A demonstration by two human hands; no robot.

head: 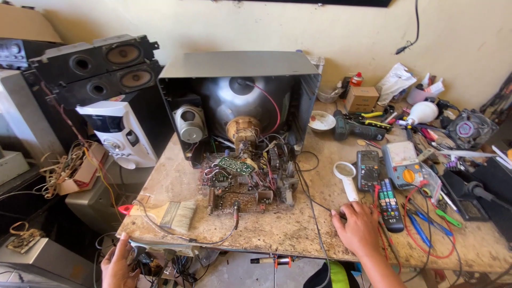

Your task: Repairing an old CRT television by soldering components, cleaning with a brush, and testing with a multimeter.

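The left hand (118,264) is seen below the bench's (277,229) near-left corner, fingers spread among cables (176,264). The right hand (358,230) is laid flat at the near edge, touching a black wire (314,205), beside a remote (389,204). A brush (173,215) lies near-left. An opened television (240,106) stands at the back, before a yellow wall (213,24).

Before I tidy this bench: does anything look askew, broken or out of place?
Yes. The old television stands with its back open, and its circuit board is pulled out onto the table, wires trailing. A paintbrush lies near the front edge.
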